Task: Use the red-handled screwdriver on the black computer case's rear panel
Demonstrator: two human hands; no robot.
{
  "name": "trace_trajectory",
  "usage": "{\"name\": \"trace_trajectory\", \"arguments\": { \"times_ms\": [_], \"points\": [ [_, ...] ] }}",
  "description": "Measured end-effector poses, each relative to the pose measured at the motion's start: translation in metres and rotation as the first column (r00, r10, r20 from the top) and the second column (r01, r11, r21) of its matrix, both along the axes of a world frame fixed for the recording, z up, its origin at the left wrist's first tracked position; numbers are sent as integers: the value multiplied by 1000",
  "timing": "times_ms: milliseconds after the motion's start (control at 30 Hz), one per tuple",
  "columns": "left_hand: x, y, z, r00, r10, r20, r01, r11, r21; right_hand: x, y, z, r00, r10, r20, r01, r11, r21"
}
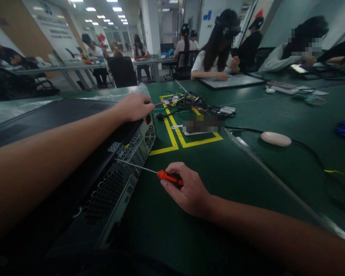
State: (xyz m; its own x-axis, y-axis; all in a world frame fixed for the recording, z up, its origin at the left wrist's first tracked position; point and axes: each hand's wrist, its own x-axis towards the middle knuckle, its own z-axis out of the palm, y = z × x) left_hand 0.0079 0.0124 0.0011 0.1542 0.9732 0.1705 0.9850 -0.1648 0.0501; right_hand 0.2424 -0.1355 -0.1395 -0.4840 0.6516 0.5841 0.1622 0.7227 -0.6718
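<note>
A black desktop computer case (74, 115) lies on its side at the left, its metal rear panel with vent grilles and ports facing right. My left hand (136, 106) grips the far rear corner of the case, fingers curled over the edge and partly hidden. In my right hand (188, 188) is a screwdriver (166, 176) with an orange-red handle and a long thin shaft. Its shaft points left, and the tip meets the upper edge of the rear panel above the large honeycomb grille (105, 195). Whether a screw sits at the tip I cannot make out.
A tangle of cables (192, 101) lies beyond the case, near yellow tape (186, 145) on the green table (247, 184). A pixelated object rests by the tape. A white oval device (276, 138) on a black cord is at right. Co-workers sit across the table.
</note>
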Motion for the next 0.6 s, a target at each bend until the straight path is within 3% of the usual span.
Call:
{"name": "trace_trajectory", "arguments": {
  "times_ms": [600],
  "points": [
    [0,0,1,1000,-3,-10,3,1000,2,1,2,1,1000,5,5,-5,1000,22]
  ]
}}
